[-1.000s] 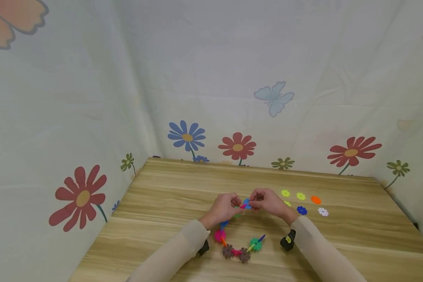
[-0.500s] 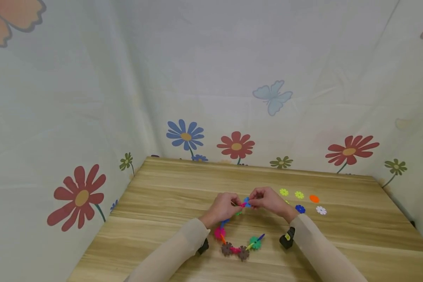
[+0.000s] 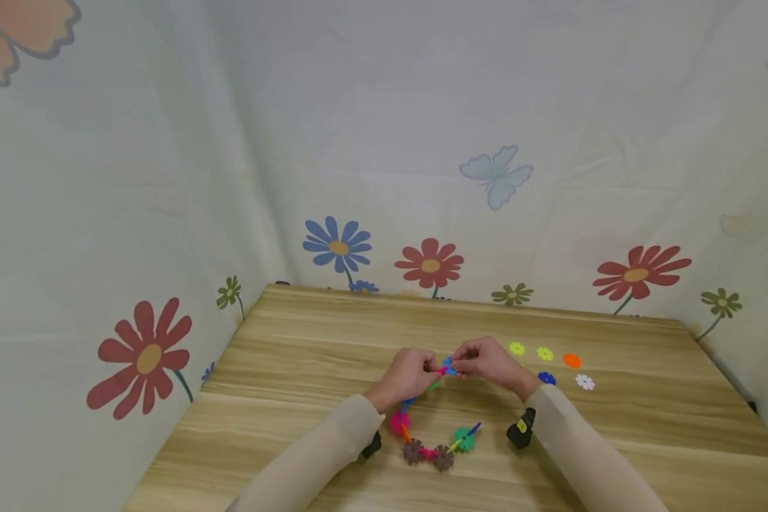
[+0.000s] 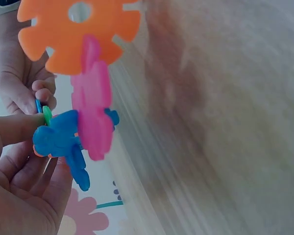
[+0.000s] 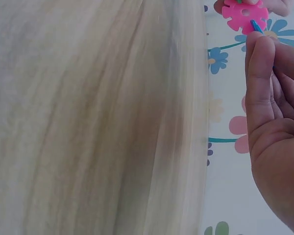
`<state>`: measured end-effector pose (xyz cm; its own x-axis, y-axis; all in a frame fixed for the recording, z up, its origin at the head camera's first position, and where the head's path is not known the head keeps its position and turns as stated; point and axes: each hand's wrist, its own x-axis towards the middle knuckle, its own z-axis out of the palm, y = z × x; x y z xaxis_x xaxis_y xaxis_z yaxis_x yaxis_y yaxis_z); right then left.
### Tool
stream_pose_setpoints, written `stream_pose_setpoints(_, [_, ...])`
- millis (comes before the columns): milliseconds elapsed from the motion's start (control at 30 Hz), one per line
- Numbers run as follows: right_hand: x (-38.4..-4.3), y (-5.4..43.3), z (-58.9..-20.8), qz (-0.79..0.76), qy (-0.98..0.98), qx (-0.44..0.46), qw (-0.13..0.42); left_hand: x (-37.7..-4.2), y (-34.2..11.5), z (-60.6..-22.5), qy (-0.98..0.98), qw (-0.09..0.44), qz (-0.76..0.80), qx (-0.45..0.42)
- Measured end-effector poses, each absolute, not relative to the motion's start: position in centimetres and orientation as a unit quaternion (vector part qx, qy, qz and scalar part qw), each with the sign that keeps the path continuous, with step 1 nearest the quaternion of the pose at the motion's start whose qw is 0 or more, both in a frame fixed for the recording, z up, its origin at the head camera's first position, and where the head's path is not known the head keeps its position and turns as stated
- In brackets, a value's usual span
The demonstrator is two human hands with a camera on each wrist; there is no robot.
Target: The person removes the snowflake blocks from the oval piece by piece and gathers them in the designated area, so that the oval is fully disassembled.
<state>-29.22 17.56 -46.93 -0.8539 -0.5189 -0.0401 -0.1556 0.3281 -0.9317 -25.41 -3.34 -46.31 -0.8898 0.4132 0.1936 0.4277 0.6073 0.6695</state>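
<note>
My left hand (image 3: 408, 375) grips one end of a curved chain of notched, flower-shaped plastic discs. A pink disc (image 5: 245, 13) stands at that end, by the left fingertips. My right hand (image 3: 491, 366) pinches a light blue disc (image 3: 449, 365), whose edge meets the pink one; how deep the notches interlock cannot be seen. From the left hand the chain curves toward me through a blue disc (image 4: 59, 134), another pink disc (image 3: 400, 423), an orange disc (image 4: 78, 34) and brown discs (image 3: 444, 457). A green disc (image 3: 464, 439) and a dark blue disc (image 3: 476, 428) form its other end.
Loose discs lie on the wooden table (image 3: 320, 341) beyond the right hand: yellow ones (image 3: 545, 353), an orange one (image 3: 572, 360), a dark blue one (image 3: 547, 378) and a white one (image 3: 585, 382). A flower-printed curtain (image 3: 384, 178) borders the table at the back and left.
Both hands keep their hold, rising very slightly with the pink and light blue discs between them. The right forearm now covers the nearest loose yellow disc almost entirely.
</note>
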Motion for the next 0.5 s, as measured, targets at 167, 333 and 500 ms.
stream_pose_setpoints(167, [-29.54, 17.65, -46.99, -0.543, 0.793, -0.206, 0.184, -25.20, -3.31, -46.12, -0.902, 0.002, -0.366, -0.229])
stream_pose_setpoints(333, [-29.76, 17.57, -46.96, -0.549, 0.787, -0.208, 0.190, -25.13, -3.38, -46.00, -0.901, -0.003, -0.373, -0.221])
stream_pose_setpoints(500, [-30.00, 17.55, -47.07, -0.553, 0.778, -0.245, 0.170, -25.20, -3.51, -45.92, -0.896, 0.001, -0.382, -0.226])
